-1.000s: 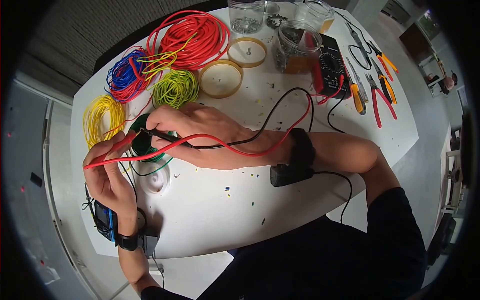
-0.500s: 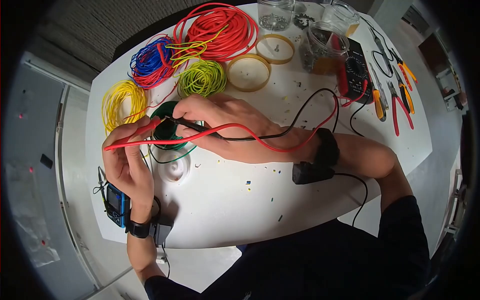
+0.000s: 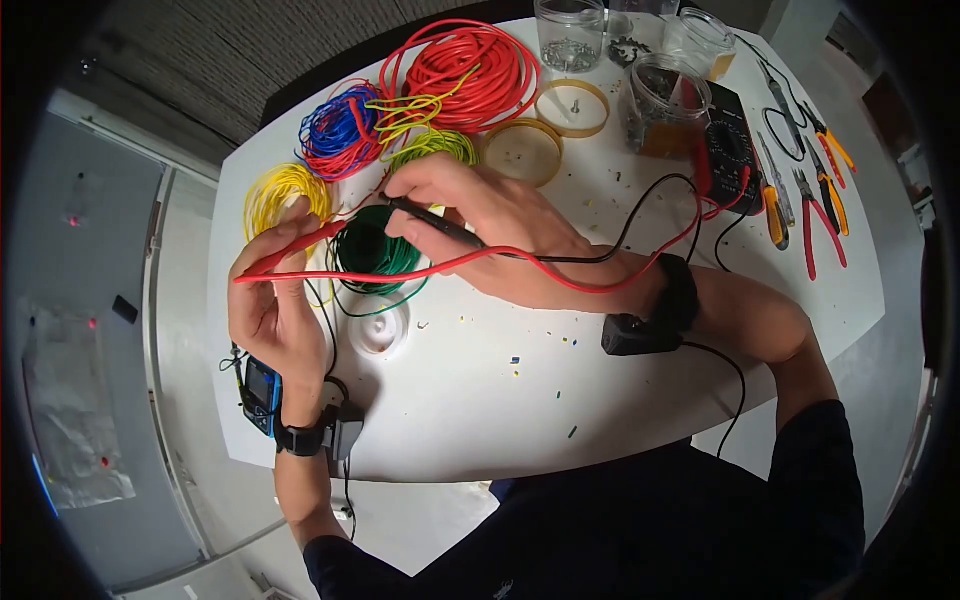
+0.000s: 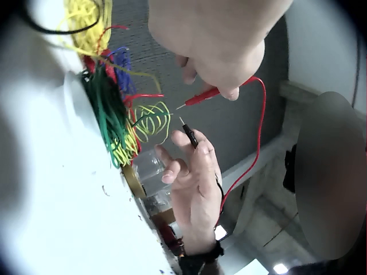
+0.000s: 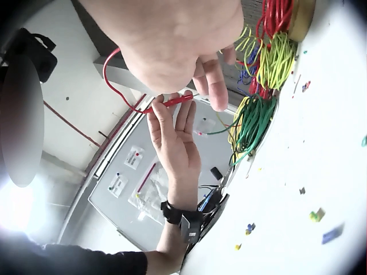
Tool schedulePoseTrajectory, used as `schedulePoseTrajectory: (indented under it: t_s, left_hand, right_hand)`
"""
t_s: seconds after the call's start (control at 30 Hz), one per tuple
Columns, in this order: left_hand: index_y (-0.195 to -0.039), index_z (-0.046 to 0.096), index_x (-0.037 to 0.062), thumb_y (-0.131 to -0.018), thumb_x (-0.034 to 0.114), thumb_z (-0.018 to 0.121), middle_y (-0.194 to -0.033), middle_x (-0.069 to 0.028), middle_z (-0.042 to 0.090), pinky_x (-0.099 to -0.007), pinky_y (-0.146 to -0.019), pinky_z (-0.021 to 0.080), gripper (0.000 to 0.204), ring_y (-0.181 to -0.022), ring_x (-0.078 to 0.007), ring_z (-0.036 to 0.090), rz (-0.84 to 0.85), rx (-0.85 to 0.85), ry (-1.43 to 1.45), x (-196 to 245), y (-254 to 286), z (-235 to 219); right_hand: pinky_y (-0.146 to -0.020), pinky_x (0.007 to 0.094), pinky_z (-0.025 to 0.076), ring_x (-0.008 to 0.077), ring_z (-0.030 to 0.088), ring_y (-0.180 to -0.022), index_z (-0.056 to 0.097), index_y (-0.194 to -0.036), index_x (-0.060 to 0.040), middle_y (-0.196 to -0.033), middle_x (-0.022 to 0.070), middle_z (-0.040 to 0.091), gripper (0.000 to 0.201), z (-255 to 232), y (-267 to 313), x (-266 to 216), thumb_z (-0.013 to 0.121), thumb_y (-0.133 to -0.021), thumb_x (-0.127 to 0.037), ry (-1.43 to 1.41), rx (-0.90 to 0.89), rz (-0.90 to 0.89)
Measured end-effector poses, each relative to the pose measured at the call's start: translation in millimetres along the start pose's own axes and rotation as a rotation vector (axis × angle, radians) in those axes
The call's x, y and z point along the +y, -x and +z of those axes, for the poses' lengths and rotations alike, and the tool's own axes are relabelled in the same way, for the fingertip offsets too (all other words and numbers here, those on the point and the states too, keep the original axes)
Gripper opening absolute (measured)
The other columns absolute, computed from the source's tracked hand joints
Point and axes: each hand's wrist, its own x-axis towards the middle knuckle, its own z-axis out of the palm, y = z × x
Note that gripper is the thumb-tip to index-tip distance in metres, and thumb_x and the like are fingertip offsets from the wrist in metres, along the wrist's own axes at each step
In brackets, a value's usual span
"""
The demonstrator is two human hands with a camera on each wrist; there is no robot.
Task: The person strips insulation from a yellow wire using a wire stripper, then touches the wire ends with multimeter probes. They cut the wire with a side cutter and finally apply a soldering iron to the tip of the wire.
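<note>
The left hand (image 3: 275, 305) pinches a red probe (image 3: 300, 250) between thumb and fingers, its metal tip toward the right hand. A black probe (image 3: 435, 222) is pinched in the right hand (image 3: 500, 225), which is raised over the table. In the left wrist view the tips of the red probe (image 4: 202, 97) and black probe (image 4: 190, 135) stand apart with a small gap. Below the probes lies a green wire coil (image 3: 370, 255). Red and black leads run over the right forearm toward a multimeter (image 3: 730, 150).
Yellow (image 3: 280, 205), blue (image 3: 345, 130) and red (image 3: 470, 75) wire coils lie at the back left. Clear jars (image 3: 665, 110), round lids (image 3: 522, 153), pliers (image 3: 818, 225) and a screwdriver (image 3: 776, 215) stand or lie at the back right. Wire scraps dot the table (image 3: 470, 400).
The head view has shifted, so the whole scene sits further right. The probe tips, close together before, are now further apart. Both hands still hold their probes.
</note>
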Motion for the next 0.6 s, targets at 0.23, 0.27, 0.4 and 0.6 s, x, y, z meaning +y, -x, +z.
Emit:
schedulePoseTrajectory:
  t_s: [0.23,0.27,0.4,0.6]
  left_hand:
    - [-0.116,0.062,-0.0089,-0.103,0.000,0.057,-0.115,-0.0188,0.071,-0.0360,-0.096,0.057,0.016,-0.105,-0.0258,0.071,0.046,-0.151,0.015,29,-49,34]
    - [-0.115,0.064,-0.0083,-0.102,-0.001,0.058,-0.117,-0.0170,0.070,-0.0339,-0.096,0.055,0.016,-0.104,-0.0240,0.071,0.106,-0.213,-0.037,28,-57,41]
    - [-0.118,0.063,-0.0057,-0.105,0.002,0.055,-0.115,-0.0109,0.067,-0.0295,-0.095,0.053,0.017,-0.101,-0.0157,0.067,-0.115,-0.333,0.196,24,-75,75]
    - [-0.114,0.062,-0.0012,-0.107,0.011,0.056,-0.093,-0.0035,0.069,-0.0212,-0.076,0.049,0.015,-0.087,-0.0070,0.061,-0.058,-0.416,0.117,2,-96,113]
  right_hand:
    - [-0.080,0.0378,0.056,0.0279,0.071,-0.088,0.050,-0.127,-0.0012,-0.110,0.0182,0.071,0.032,-32,4,0,0.062,-0.102,-0.016,0.014,0.139,0.059]
    - [-0.066,0.0398,0.056,0.0291,0.071,-0.068,0.048,-0.124,-0.0024,-0.098,0.0185,0.072,0.031,-36,3,-1,0.064,-0.100,-0.016,0.006,0.187,0.037]
    - [-0.062,0.0330,0.053,0.0196,0.068,-0.062,0.046,-0.125,-0.0013,-0.101,0.0155,0.073,0.033,-57,12,13,0.060,-0.104,-0.024,-0.150,0.183,0.210]
    - [-0.062,0.0304,0.054,0.0191,0.071,-0.069,0.045,-0.129,-0.0014,-0.108,0.0154,0.073,0.034,-84,13,36,0.057,-0.106,-0.024,-0.203,0.199,0.191]
